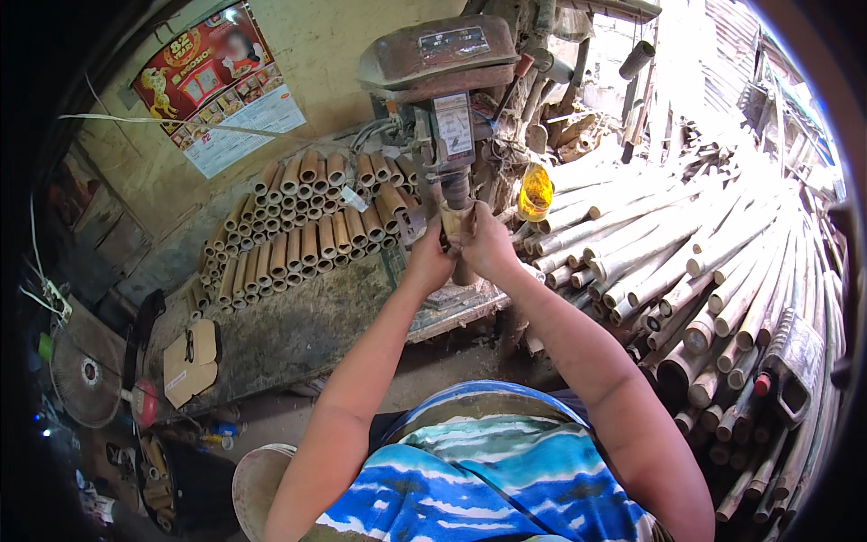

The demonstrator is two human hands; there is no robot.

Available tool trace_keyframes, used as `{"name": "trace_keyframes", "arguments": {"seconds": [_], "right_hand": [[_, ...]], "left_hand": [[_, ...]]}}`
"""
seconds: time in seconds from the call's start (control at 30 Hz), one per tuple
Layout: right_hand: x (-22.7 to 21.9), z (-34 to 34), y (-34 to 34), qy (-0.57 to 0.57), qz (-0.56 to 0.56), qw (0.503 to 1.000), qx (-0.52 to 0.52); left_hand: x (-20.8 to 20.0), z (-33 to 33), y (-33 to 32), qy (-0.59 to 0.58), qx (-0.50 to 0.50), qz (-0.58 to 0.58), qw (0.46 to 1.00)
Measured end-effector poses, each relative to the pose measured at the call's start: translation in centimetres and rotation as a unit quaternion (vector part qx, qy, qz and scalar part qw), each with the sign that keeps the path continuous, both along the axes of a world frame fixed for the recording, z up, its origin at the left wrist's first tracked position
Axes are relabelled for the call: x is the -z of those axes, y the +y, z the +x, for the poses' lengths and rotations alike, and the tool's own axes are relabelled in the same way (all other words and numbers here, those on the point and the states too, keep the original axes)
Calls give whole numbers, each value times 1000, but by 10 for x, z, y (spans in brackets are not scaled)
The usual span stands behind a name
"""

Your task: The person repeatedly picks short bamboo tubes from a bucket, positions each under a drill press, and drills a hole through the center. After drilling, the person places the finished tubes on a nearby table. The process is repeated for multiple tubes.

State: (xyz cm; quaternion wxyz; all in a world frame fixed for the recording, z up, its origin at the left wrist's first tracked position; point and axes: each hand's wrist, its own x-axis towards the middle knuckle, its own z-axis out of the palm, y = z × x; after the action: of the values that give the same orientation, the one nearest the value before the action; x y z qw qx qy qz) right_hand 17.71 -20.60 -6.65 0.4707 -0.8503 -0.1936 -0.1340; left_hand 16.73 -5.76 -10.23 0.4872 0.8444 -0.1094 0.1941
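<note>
Both my arms reach forward to a drill press [440, 56] with a dusty brown head. Under its spindle is a short bamboo tube [456, 222], held upright between my hands. My left hand [431, 255] grips it from the left, and my right hand [489, 242] closes round its right side. The fingers partly cover the tube, and its lower end is hidden. To the left, many cut bamboo tubes [316, 239] are stacked in rows on the workbench [298, 334], open ends facing me.
Long bamboo poles [668, 262] fill the right side, with a grey plastic jug [795, 366] on them. A yellow container [536, 191] hangs beside the press. At left are a fan [88, 370] and a piece of cardboard [191, 363]. A calendar [221, 90] hangs on the wall.
</note>
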Motion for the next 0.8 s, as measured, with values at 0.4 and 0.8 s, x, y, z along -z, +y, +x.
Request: {"name": "trace_keyframes", "arguments": {"seconds": [0.4,0.8], "right_hand": [[23,-21,8,-54,-19,998,10],[16,6,-4,-9,-14,1000,21]], "left_hand": [[14,-18,3,-48,1,11,999],[3,4,-9,37,1,45,998]]}}
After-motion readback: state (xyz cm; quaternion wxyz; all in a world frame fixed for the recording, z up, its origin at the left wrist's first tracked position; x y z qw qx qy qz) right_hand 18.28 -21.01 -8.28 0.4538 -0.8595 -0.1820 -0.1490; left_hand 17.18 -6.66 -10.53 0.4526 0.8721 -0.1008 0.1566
